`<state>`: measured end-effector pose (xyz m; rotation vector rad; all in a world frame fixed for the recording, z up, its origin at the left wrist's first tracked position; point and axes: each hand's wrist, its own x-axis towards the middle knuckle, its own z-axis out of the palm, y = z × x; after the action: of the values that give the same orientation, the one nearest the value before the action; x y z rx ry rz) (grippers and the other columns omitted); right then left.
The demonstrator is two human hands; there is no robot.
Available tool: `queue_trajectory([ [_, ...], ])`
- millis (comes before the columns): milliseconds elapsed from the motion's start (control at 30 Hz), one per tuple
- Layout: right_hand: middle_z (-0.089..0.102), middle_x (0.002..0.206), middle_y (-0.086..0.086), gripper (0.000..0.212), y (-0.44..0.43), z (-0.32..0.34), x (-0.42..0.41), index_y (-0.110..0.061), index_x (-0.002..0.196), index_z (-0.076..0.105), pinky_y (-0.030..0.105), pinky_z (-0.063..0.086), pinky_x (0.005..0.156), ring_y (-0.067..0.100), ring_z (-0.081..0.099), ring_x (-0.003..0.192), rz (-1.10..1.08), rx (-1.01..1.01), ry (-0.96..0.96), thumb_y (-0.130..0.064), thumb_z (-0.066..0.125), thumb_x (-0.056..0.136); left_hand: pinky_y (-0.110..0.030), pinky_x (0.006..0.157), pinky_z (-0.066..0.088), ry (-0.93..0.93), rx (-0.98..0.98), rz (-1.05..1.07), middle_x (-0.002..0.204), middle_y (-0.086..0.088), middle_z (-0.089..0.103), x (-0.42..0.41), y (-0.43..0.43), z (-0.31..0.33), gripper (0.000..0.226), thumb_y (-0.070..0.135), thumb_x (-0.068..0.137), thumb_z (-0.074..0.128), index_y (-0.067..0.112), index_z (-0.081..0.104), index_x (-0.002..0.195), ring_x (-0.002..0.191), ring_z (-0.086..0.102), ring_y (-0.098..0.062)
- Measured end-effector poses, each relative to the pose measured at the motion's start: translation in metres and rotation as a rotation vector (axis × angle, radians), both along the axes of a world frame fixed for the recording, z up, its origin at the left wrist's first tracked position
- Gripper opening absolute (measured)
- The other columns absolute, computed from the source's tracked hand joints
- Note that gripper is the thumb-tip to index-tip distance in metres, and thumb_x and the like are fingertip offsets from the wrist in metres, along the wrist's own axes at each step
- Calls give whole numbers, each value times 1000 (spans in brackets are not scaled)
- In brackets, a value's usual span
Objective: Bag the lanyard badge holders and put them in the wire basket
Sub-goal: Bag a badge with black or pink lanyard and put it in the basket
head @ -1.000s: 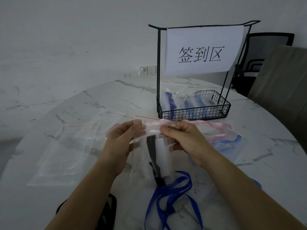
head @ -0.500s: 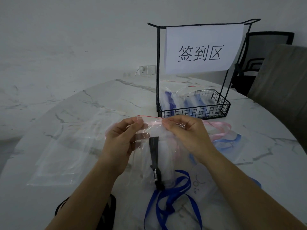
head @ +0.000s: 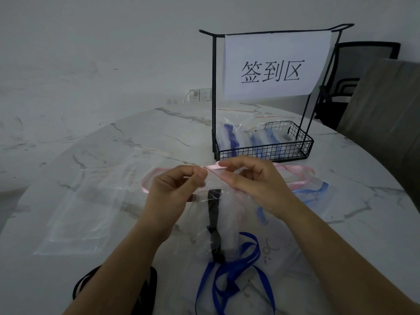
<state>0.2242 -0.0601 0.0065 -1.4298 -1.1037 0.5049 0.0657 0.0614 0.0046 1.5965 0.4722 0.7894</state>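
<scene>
Both hands hold a clear zip bag (head: 229, 214) up over the marble table. My left hand (head: 175, 192) pinches the left part of its red-lined top edge, and my right hand (head: 252, 185) pinches the same edge just to the right. Inside the bag hangs a black lanyard badge holder (head: 214, 223). The black wire basket (head: 266, 151) stands behind my hands and holds several bagged blue lanyards. A loose blue lanyard (head: 234, 271) lies below the bag.
A pink lanyard (head: 302, 176) and another blue lanyard (head: 311, 192) lie under and right of my hands. Spare clear bags (head: 88, 208) are spread on the left. A black lanyard (head: 145, 289) lies at the near edge. A paper sign (head: 272, 64) hangs on the basket frame; a chair (head: 363, 71) stands behind.
Both hands have lifted the bag's top edge a little and drawn closer together along it; the black badge holder still hangs inside.
</scene>
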Motion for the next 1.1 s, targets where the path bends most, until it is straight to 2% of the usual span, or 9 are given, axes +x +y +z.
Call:
queue_trajectory([
  [67,70,106,-10,44,-1,-1,1,-33,117,70,25,52,72,5,60,73,8,-51,-62,-51,71,77,-34,68,60,25,51,2,86,0,73,0,-1,0,26,34,82,65,12,74,93,84,68,-21],
  [167,71,106,-13,30,-1,-1,1,-32,114,71,30,53,82,7,65,91,29,-91,-148,-41,72,85,-27,62,57,36,80,3,85,3,73,0,-3,0,30,37,79,65,13,75,93,80,69,-19],
  [267,74,87,-8,9,1,0,-1,-26,94,76,32,53,79,12,67,84,14,-50,-133,-20,75,86,-26,61,57,44,93,0,83,6,72,1,-2,0,33,40,76,65,12,74,92,75,69,-16],
  [367,73,78,-7,8,1,-1,-2,-22,84,75,29,53,73,11,65,75,11,-23,-115,-14,75,86,-27,61,58,33,82,0,84,4,72,1,-2,-1,35,39,75,67,9,74,92,70,69,-15],
  [567,74,79,-8,12,3,-2,-6,-22,87,76,27,53,73,8,65,76,40,-10,-147,-11,75,85,-23,62,57,52,140,-15,83,6,72,2,-1,-3,32,43,75,66,15,74,89,68,68,-12],
  [733,73,79,-9,9,4,-3,-6,-17,87,76,28,51,72,6,64,75,25,-15,-162,-9,74,85,-23,63,56,54,158,-38,83,7,72,2,0,-3,32,40,77,65,12,74,90,69,68,-12],
  [867,74,80,-7,11,5,-3,-7,-19,87,77,37,53,77,9,65,77,49,-22,-97,-9,73,87,-25,62,57,35,157,-40,82,6,72,1,1,-3,32,38,77,66,10,73,91,69,67,-13],
  [1000,74,81,-6,16,3,-3,-6,-24,86,77,34,53,79,11,65,79,58,-24,-44,-9,73,87,-26,63,58,38,170,-49,81,5,71,1,1,-3,30,35,80,65,9,72,92,71,68,-14],
  [1100,75,81,-5,14,4,-3,-6,-24,86,77,43,54,82,14,66,79,35,-27,-47,-10,74,87,-25,64,57,36,169,-45,82,3,71,1,1,-4,29,35,80,65,10,73,92,74,67,-15],
])
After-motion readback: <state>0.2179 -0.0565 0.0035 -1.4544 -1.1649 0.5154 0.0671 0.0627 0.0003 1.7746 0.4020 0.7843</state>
